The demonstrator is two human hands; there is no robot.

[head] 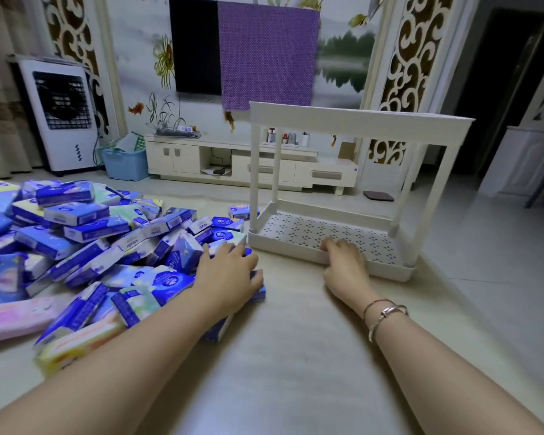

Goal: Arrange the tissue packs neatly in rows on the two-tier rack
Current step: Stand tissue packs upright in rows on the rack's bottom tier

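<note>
The left hand [230, 271] lies on a blue tissue pack [258, 291] at the near edge of the heap of packs [85, 240] on the floor, fingers curled over it. The right hand [343, 259] grips the front rim of the white two-tier rack [333, 196], both shelves bare

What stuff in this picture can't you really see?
Head view only:
- Top shelf of the rack: seen edge-on, its surface hidden.
- Pack under the left hand: mostly covered by the hand.
- Pile of tissue packs: cut off by the left edge.
- Right hand fingers: curled over the lower tray rim, tips hidden.
</note>
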